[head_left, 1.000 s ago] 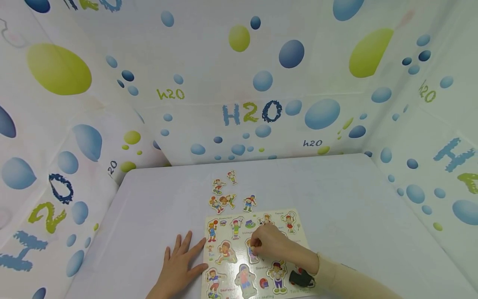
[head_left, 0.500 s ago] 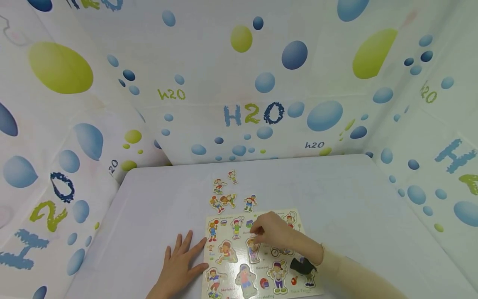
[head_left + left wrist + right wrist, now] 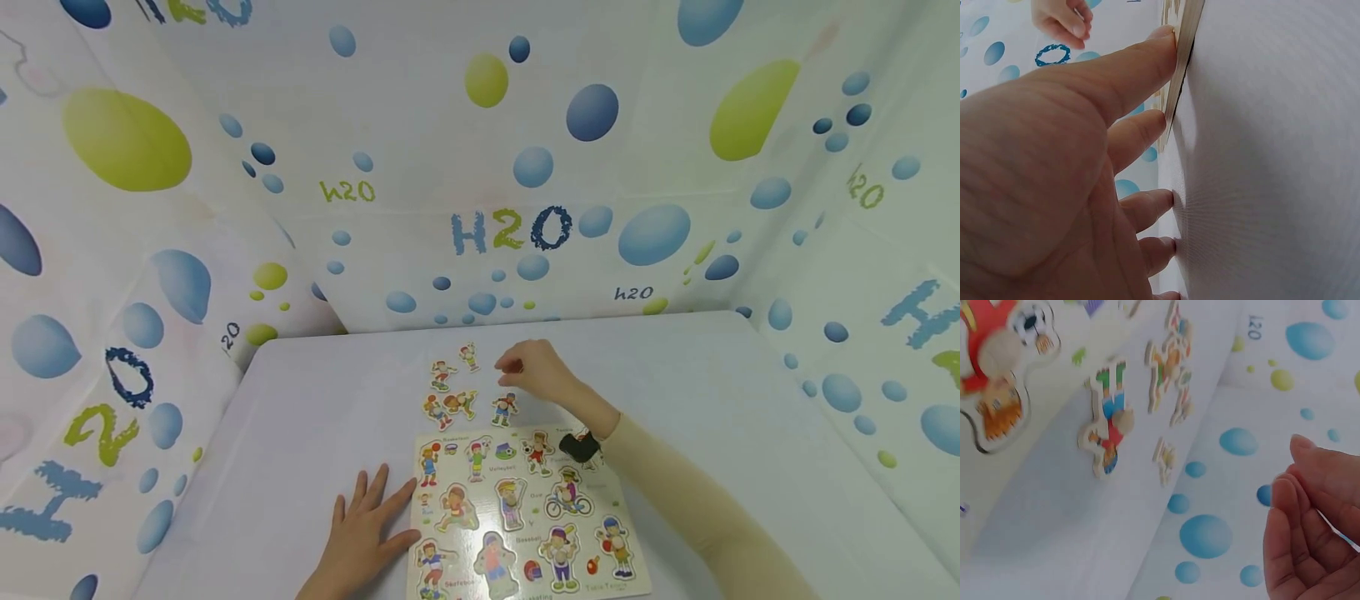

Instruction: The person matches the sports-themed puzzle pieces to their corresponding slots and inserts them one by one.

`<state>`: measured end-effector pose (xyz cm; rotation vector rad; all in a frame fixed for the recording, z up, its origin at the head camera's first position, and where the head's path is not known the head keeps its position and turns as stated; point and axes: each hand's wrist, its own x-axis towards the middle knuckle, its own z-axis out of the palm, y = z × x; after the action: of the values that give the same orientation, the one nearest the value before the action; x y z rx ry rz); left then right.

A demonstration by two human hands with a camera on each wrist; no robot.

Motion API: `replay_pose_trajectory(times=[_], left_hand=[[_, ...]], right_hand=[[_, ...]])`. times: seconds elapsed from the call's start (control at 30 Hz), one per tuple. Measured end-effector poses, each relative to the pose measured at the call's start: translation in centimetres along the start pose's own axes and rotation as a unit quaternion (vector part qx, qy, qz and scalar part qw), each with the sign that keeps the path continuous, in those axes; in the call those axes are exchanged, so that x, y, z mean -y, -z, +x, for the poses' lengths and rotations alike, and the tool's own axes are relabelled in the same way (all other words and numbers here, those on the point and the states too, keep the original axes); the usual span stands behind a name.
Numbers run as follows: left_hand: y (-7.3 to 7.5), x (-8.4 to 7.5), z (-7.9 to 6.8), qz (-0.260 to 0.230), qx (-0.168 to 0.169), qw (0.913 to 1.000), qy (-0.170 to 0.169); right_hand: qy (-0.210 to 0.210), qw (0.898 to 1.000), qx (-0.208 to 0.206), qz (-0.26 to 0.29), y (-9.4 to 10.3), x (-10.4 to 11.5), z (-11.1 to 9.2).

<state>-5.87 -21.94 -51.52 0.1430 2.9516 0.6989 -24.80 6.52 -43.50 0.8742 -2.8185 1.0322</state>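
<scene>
Item, nearest: one pale cream, rectangular wooden puzzle board (image 3: 487, 508) printed with sport names, lying flat; from where I stand I take it as the clock's centre, twelve being the side away from the person. On it at five, one purple-trousered batter figure (image 3: 560, 557); at four, one blue-capped table-tennis figure (image 3: 615, 547). At nine, one bare left hand (image 3: 367, 525), fingers spread wide, thumb and forefinger touching the board's edge, other fingertips on the cloth; nothing gripped. At three, one long cream sleeve (image 3: 697, 508). At two, one cyclist figure on a blue bicycle (image 3: 567, 493). At twelve, one red-shirted football figure (image 3: 537, 452). Just beyond the far edge, also at twelve: one loose red-topped, blue-shorted wooden figure (image 3: 505, 408) with a pale round knob (image 3: 1124, 422). Above and past it, one bare right hand (image 3: 538, 368), thumb narrowly parted from loosely bent fingers, nothing seen between them. At eleven, four further loose wooden figures (image 3: 442, 375) on the smooth white cloth (image 3: 322, 392). Farthest, one white sheet with blue and lime drops (image 3: 412, 208). Stage, by my estimate: between placements, another figure yet to be taken up. The next move seems to call for a fingertip pinch on one knob, then matching figure to outline, left hand steadying the board.
</scene>
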Motion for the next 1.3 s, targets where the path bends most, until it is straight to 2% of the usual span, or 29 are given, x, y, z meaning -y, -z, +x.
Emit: replay_pose_trajectory(times=[0.27, 0.5, 0.67, 0.97, 1.3], left_hand=[[0.0, 0.3, -0.2, 0.000, -0.001, 1.0000, -0.003], [-0.2, 0.5, -0.4, -0.007, -0.010, 0.9998, -0.013], [-0.4, 0.7, -0.4, 0.000, -0.029, 0.9992, -0.027], [-0.3, 0.9, -0.6, 0.002, -0.011, 0.9997, -0.020], [-0.3, 1.0, -0.8, 0.000, -0.014, 0.9997, -0.019]], right_hand=[[-0.021, 0.999, -0.022, 0.016, -1.2, -1.3, 3.9], [-0.072, 0.997, -0.029, 0.016, -2.5, -2.3, 6.1], [-0.089, 0.995, -0.034, 0.025, -3.4, -2.8, 7.1], [-0.104, 0.994, -0.027, 0.014, -5.1, -3.7, 8.4], [-0.100, 0.995, -0.011, 0.016, -6.2, -4.0, 8.9]])
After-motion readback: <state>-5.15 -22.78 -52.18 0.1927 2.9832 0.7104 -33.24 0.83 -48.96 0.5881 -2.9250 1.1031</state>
